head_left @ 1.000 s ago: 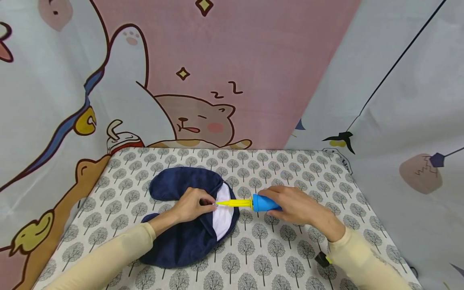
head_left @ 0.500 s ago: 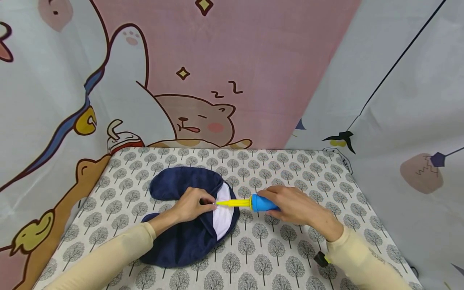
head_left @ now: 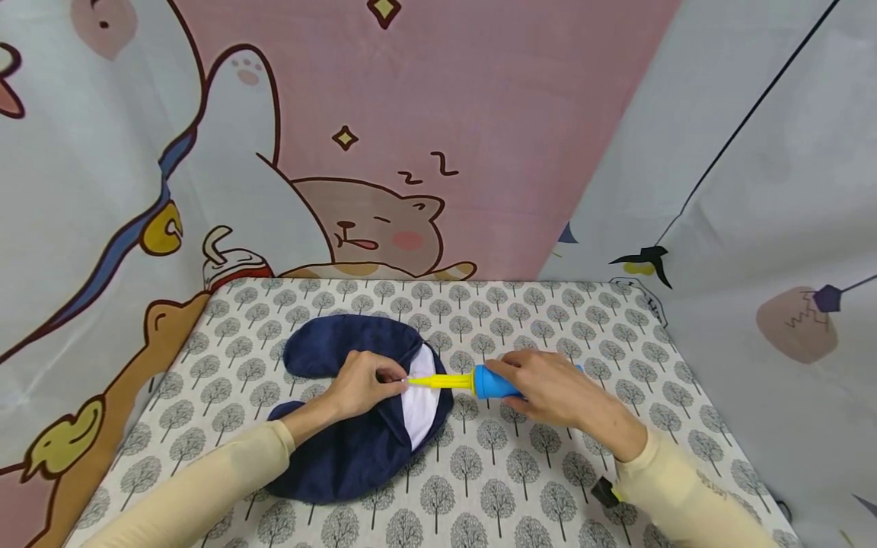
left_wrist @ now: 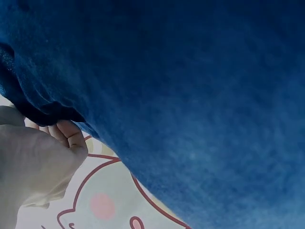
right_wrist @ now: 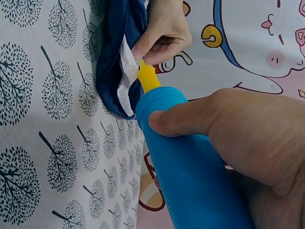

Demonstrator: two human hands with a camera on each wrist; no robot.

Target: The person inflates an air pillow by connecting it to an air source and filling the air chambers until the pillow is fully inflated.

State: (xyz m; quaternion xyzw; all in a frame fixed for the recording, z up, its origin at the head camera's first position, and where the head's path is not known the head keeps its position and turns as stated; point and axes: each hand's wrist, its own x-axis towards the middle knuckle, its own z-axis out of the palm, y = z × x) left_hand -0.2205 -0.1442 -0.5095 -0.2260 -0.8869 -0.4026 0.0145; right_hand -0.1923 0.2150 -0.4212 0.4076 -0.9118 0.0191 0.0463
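A navy U-shaped neck pillow point(head_left: 329, 457) lies on the table, its cover parted at the right over a white inner lining point(head_left: 421, 411). My left hand point(head_left: 363, 386) pinches a small clear valve at that opening, mostly hidden by the fingertips. My right hand point(head_left: 548, 388) grips the blue barrel of a hand pump point(right_wrist: 190, 176), thumb along its side. The pump's yellow nozzle point(head_left: 441, 381) points left, its tip meeting the valve at the left fingertips. How far the tip sits inside cannot be seen. Navy fabric point(left_wrist: 181, 95) fills most of the left wrist view.
A tree-print cloth point(head_left: 521, 472) covers the table. A small black object with a yellow part point(head_left: 606, 492) lies beside the right forearm. Printed cartoon curtains point(head_left: 507, 137) stand behind the table and along both sides.
The pump has shifted slightly left with my right hand, and a bit of blue now shows behind that hand. My left hand keeps its pinch, almost still; the pillow stays put.
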